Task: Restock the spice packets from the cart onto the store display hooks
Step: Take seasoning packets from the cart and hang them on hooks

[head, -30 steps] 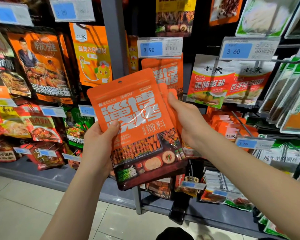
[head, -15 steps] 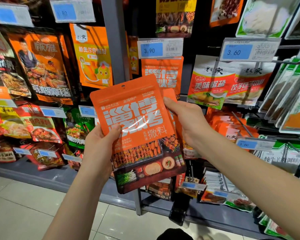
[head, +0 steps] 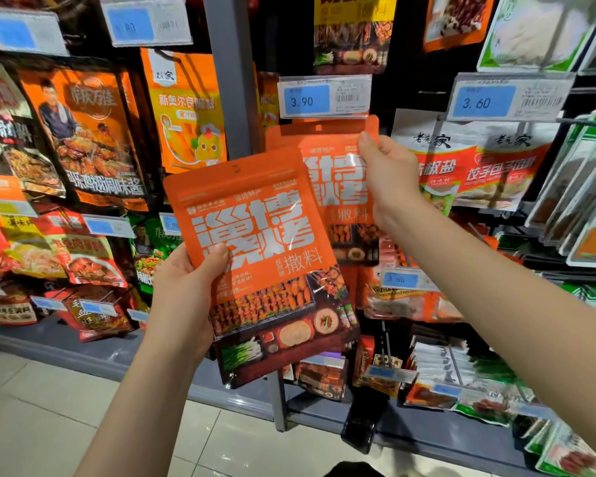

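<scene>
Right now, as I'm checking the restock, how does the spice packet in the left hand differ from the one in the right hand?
The left-hand packet sits lower and nearer, front almost fully showing; the right-hand packet is raised near the 3.90 price tag, partly hidden behind the first. The left hand grips its packet's left edge; the right hand pinches its packet's top right corner. Both share the same orange design.

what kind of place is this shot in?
Most likely a supermarket seasoning aisle. Blue price labels, a 3.90 tag and a 3.60 tag, sit above rows of hanging packets. The left hand grips an orange packet; the right hand holds a second orange packet just under the 3.90 tag.
</scene>
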### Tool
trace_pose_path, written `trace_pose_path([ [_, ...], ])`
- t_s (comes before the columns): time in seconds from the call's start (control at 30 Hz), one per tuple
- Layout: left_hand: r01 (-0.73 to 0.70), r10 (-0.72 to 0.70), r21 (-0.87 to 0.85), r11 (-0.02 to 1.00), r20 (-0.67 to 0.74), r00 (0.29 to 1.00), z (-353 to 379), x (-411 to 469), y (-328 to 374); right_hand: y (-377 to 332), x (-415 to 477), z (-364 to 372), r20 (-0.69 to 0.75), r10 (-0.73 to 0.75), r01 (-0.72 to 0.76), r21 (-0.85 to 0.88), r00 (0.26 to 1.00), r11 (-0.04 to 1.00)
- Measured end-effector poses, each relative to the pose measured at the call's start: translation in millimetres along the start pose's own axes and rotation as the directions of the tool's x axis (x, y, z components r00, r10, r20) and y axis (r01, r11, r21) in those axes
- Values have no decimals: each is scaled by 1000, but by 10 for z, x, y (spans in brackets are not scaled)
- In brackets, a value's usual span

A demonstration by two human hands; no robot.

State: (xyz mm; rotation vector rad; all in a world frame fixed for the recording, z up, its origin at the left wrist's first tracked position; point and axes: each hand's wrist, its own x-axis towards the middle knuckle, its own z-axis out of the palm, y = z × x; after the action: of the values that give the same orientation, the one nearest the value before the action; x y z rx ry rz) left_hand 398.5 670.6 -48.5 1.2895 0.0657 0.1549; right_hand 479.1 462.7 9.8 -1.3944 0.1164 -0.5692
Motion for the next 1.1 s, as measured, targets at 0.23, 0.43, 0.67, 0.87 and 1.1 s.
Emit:
trace_pose_path([
  [0.23,3,-3,14,1000,37,999,10,-8,-12,82,69,51,12,-1,1,17,1000,1000],
  [0.43,9,-10,14,1000,49,999,-4,-9,6,55,112,-5,9,-15,14,61,1000,998],
  [0.67,19,-19,0,1000,52,998,-4,-21,10,56,304,136,-99,-17,14,-31,995,999],
  [0.87,12,-13,15,1000,62,998,-9,-24,24,225,628,216,-215,-88,40,-218,973,975],
  [1.1,-4,4,-2,1000,68,998,-4,-11,71,381,921,233,-160,-81,5,-426,984,905],
])
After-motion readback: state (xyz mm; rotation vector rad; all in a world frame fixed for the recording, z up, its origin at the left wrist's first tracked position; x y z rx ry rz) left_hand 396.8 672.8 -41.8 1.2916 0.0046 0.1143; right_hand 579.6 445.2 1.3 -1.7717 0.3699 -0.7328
